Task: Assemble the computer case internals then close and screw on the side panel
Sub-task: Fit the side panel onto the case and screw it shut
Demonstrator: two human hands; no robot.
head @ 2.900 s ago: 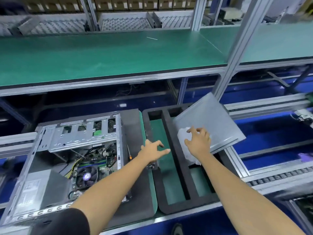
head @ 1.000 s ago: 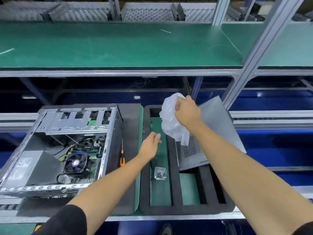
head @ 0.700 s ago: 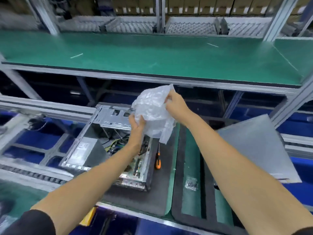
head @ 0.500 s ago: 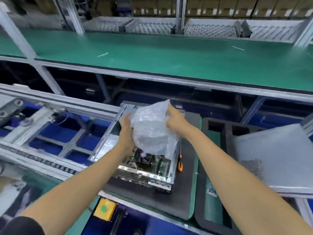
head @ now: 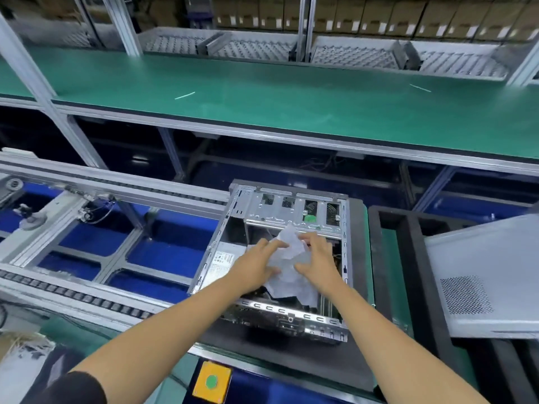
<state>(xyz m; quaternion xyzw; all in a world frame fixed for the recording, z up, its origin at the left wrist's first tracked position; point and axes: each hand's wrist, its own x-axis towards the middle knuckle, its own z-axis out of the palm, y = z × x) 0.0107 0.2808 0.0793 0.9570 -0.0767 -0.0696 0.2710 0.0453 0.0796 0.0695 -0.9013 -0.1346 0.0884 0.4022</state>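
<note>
Here, one open computer case [head: 280, 258] lay on its side on a dark mat [head: 358, 258] on the counter; one side panel [head: 490, 275] rested tilted across a black foam tray [head: 408, 258] to the right. Inside the case: one plastic bag [head: 291, 263], over the internals. Left hand [head: 256, 266] and right hand [head: 318, 259] lay on the bag, fingers fairly straight, pressing it; neither grip was curled round it. Half a second earlier both hands held the bag up above the case.
</note>
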